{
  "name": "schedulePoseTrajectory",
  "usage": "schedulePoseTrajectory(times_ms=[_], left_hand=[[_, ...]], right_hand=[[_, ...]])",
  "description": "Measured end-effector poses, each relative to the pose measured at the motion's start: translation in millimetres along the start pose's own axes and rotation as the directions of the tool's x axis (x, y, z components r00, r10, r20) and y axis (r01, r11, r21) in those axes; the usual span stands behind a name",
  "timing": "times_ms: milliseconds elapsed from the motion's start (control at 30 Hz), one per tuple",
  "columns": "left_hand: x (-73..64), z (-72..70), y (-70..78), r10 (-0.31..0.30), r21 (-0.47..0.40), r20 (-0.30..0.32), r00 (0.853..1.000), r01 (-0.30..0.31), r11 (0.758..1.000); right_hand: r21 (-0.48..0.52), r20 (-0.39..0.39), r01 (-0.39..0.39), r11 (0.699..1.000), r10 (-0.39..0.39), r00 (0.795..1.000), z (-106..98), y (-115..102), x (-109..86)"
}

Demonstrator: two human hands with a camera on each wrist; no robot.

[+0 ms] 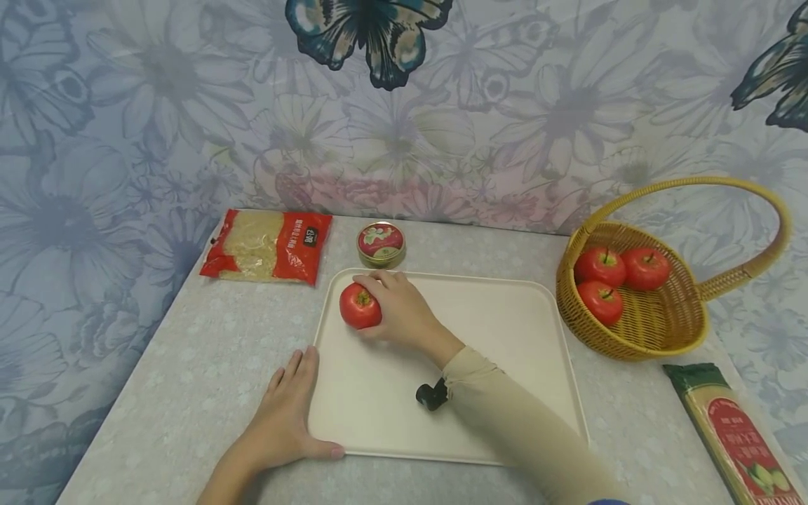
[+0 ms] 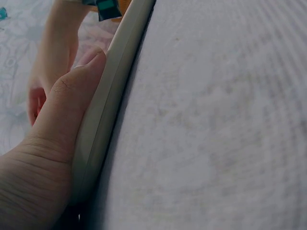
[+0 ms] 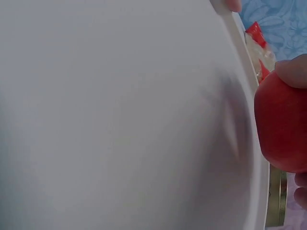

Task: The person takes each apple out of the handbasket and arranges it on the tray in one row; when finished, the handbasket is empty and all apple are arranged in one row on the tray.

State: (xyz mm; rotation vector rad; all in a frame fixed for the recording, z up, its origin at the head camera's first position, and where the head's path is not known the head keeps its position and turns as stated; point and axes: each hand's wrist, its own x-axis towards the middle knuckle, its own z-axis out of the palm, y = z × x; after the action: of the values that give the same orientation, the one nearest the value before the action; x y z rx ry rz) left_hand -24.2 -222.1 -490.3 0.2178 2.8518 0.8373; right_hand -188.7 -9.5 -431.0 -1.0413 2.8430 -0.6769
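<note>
My right hand (image 1: 399,308) grips a red apple (image 1: 360,306) over the far left corner of a cream tray (image 1: 492,330). In the right wrist view the apple (image 3: 283,124) sits between thumb and fingers, close over the tray's rim. The left hand (image 1: 284,414) rests at the tray's near left corner, its fingers straight beside the left edge and the thumb against the front edge. That thumb (image 2: 72,96) lies along the tray's side wall (image 2: 103,105) in the left wrist view.
A yellow wicker basket (image 1: 669,326) with several red apples stands to the tray's right. Behind the tray are a round red-lidded tin (image 1: 381,242) and a red and clear food packet (image 1: 268,245). A long green and red packet (image 1: 732,428) lies at the right edge.
</note>
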Motion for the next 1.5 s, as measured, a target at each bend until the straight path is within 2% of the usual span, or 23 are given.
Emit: schedulePoseTrajectory(times_ms=[367, 633, 767, 1000, 1233, 1500], left_hand=[[0.4, -0.6, 0.6, -0.004, 0.001, 0.008, 1.0, 0.004, 1.0], [-1.1, -1.4, 1.6, 0.028, 0.007, -0.016, 0.999, -0.028, 1.0], [-0.3, -1.4, 1.8, 0.016, 0.008, -0.006, 1.0, -0.016, 1.0], [0.6, -0.9, 1.6, -0.001, -0.003, 0.011, 1.0, 0.001, 1.0], [0.7, -0.1, 2.0, 0.0, -0.005, 0.012, 1.0, 0.0, 1.0], [0.8, -0.5, 3.5, 0.017, 0.007, -0.012, 1.0, -0.017, 1.0]], right_hand=[[-0.062, 0.062, -0.028, 0.998, 0.032, 0.998, 10.3, -7.8, 9.9], [-0.008, 0.088, -0.076, 0.997, 0.076, 0.993, 11.5, -11.1, 12.1], [0.027, 0.1, -0.092, 0.995, 0.089, 0.991, 14.8, -11.0, 9.5], [-0.002, 0.105, -0.063, 0.998, 0.063, 0.993, 14.2, -6.9, 2.2], [0.034, 0.017, -0.023, 0.999, 0.022, 1.0, -9.4, -1.3, -15.9], [0.092, -0.121, -0.02, 0.996, 0.031, 0.992, -58.3, 23.9, -60.7]])
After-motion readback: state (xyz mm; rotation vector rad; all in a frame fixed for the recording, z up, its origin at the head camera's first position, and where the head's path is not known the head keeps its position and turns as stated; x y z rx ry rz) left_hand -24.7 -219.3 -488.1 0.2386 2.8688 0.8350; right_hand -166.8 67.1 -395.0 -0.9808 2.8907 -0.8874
